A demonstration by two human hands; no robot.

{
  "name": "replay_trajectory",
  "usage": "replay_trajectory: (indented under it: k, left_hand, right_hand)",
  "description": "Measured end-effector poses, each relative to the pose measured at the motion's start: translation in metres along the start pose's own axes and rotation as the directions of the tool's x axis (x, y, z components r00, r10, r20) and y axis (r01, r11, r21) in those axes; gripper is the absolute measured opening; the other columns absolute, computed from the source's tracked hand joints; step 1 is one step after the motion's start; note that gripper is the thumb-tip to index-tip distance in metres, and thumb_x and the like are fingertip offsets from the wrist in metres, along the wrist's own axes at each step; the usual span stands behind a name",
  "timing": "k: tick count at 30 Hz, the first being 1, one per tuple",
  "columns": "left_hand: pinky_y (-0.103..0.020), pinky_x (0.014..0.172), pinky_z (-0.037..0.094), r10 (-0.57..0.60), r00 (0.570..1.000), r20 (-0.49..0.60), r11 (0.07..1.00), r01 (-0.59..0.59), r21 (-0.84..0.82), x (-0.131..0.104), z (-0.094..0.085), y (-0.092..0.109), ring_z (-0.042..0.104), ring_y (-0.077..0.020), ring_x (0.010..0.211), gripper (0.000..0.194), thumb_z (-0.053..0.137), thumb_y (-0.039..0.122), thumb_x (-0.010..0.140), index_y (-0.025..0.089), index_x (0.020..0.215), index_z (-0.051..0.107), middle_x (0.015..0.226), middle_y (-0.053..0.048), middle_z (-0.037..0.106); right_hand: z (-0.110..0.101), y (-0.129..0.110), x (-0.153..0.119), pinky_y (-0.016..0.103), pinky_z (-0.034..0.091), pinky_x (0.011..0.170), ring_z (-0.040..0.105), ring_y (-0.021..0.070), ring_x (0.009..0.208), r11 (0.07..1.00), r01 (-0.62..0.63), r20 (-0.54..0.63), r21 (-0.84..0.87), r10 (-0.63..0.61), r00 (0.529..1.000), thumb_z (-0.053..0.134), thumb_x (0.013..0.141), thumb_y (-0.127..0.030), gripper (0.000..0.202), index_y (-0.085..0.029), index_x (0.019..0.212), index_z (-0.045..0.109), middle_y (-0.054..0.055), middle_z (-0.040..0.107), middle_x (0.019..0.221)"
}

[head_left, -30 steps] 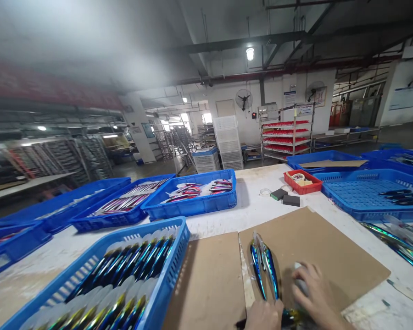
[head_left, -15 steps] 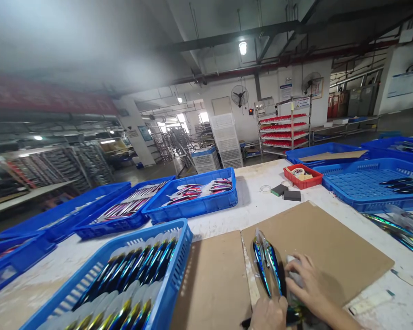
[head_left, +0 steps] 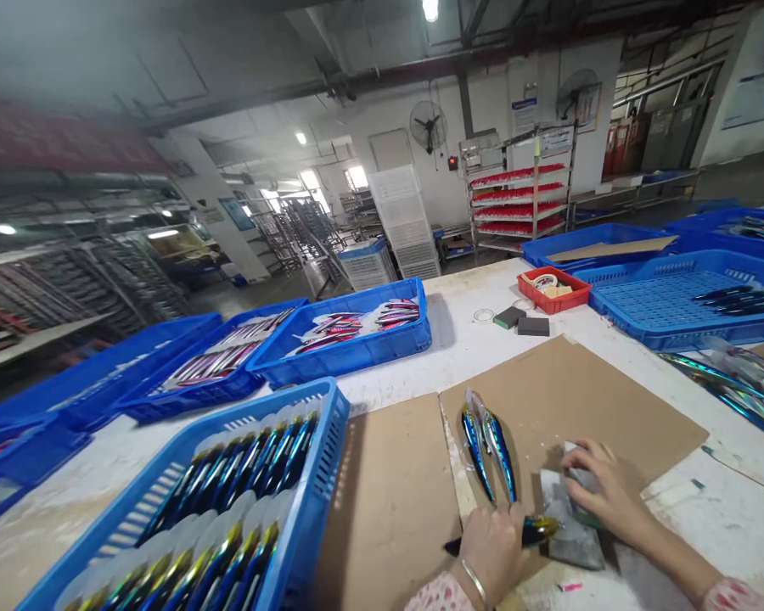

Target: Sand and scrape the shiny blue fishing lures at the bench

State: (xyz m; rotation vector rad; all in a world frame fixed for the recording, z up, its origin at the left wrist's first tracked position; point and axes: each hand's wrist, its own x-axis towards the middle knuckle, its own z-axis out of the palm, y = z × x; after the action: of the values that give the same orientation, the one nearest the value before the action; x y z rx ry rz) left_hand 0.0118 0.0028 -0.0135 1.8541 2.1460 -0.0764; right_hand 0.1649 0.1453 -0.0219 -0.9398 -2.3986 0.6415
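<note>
My left hand [head_left: 493, 543] is closed around the middle of a fishing lure [head_left: 540, 531], whose dark end and yellow end stick out on either side. My right hand [head_left: 602, 488] grips a grey sanding block [head_left: 571, 454] by its edges, just right of the lure's yellow end. Under the block lies a flat grey pad [head_left: 576, 547], dusty on top. Two blue and silver lures lie side by side in front of my left hand: a left lure [head_left: 476, 454] and a right lure [head_left: 500, 454]. They rest on cardboard [head_left: 541, 382].
A light blue basket [head_left: 339, 433] with rows of lures stands at left. Behind it are blue crates [head_left: 350, 367] of red-striped lures. Two dark sanding blocks [head_left: 533, 327] and a red tray [head_left: 573, 299] with tape lie ahead. At right sit another blue basket [head_left: 637, 297] and loose lures [head_left: 732, 395].
My right hand and the block have moved right, away from the held lure, so its yellow end and the grey pad show more. The left hand keeps its hold. The view has tilted down.
</note>
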Motion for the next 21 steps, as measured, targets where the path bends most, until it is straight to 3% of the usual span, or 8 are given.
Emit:
replay_trajectory:
  k: [5, 8, 11, 13, 17, 21]
  left_hand:
    - [-0.040, 0.076, 0.055, 0.008, 0.999, -0.037, 0.999, -0.006, 0.045, -0.001, -0.006, 0.001, 0.068, -0.0288, 0.090, 0.033, 0.057, 0.040, 0.083, 0.017, 0.106, 0.059, 0.102, -0.011, 0.069]
    - [-0.039, 0.073, 0.055, 0.016, 1.000, -0.023, 0.998, -0.015, 0.066, -0.001, -0.011, 0.003, 0.069, -0.0281, 0.088, 0.034, 0.057, 0.042, 0.084, 0.018, 0.107, 0.060, 0.099, -0.009, 0.070]
    - [-0.039, 0.073, 0.054, 0.024, 1.000, 0.017, 0.998, -0.025, 0.061, -0.002, -0.015, 0.004, 0.069, -0.0293, 0.089, 0.035, 0.051, 0.043, 0.088, 0.017, 0.109, 0.059, 0.098, -0.011, 0.070]
    - [-0.039, 0.073, 0.054, 0.034, 0.998, 0.045, 0.997, -0.037, 0.066, -0.001, -0.017, 0.003, 0.069, -0.0296, 0.090, 0.032, 0.047, 0.039, 0.091, 0.015, 0.110, 0.058, 0.099, -0.013, 0.070]
    - [-0.039, 0.076, 0.052, 0.044, 0.996, 0.079, 0.994, -0.051, 0.092, 0.001, -0.020, 0.000, 0.068, -0.0306, 0.093, 0.034, 0.048, 0.030, 0.090, 0.012, 0.119, 0.054, 0.103, -0.017, 0.068]
    - [-0.036, 0.071, 0.051, 0.057, 0.996, 0.064, 0.992, -0.063, 0.107, -0.001, -0.021, 0.000, 0.069, -0.0295, 0.088, 0.031, 0.047, 0.029, 0.090, 0.015, 0.116, 0.056, 0.097, -0.013, 0.068]
  right_hand:
    - [0.010, -0.026, 0.012, 0.044, 0.040, 0.090, 0.046, 0.0299, 0.114, 0.994, 0.095, 0.031, -0.049, -0.094, 0.995, 0.061, 0.076, -0.030, 0.013, -0.027, 0.087, 0.067, 0.006, 0.056, 0.120]
    - [0.005, -0.015, 0.013, 0.043, 0.040, 0.091, 0.046, 0.0289, 0.113, 0.996, 0.090, 0.026, -0.001, -0.090, 0.996, 0.059, 0.079, -0.031, 0.014, -0.026, 0.090, 0.067, 0.008, 0.055, 0.118]
    - [-0.009, -0.003, 0.002, 0.043, 0.040, 0.092, 0.048, 0.0279, 0.110, 1.000, 0.009, -0.001, 0.006, -0.009, 1.000, 0.060, 0.079, -0.029, 0.015, -0.023, 0.091, 0.067, 0.009, 0.055, 0.115]
    - [-0.012, -0.014, 0.000, 0.043, 0.039, 0.093, 0.046, 0.0278, 0.110, 1.000, 0.001, -0.006, -0.028, -0.002, 1.000, 0.065, 0.077, -0.031, 0.017, -0.024, 0.093, 0.068, 0.009, 0.055, 0.116]
    - [-0.006, -0.037, 0.019, 0.044, 0.033, 0.098, 0.041, 0.0270, 0.116, 0.994, 0.101, 0.052, -0.033, -0.099, 0.994, 0.067, 0.081, -0.040, 0.018, -0.026, 0.093, 0.069, 0.006, 0.054, 0.121]
    - [-0.016, -0.019, 0.015, 0.040, 0.036, 0.097, 0.043, 0.0248, 0.115, 1.000, -0.023, 0.037, -0.003, 0.023, 0.999, 0.065, 0.083, -0.036, 0.017, -0.025, 0.096, 0.069, 0.006, 0.054, 0.118]
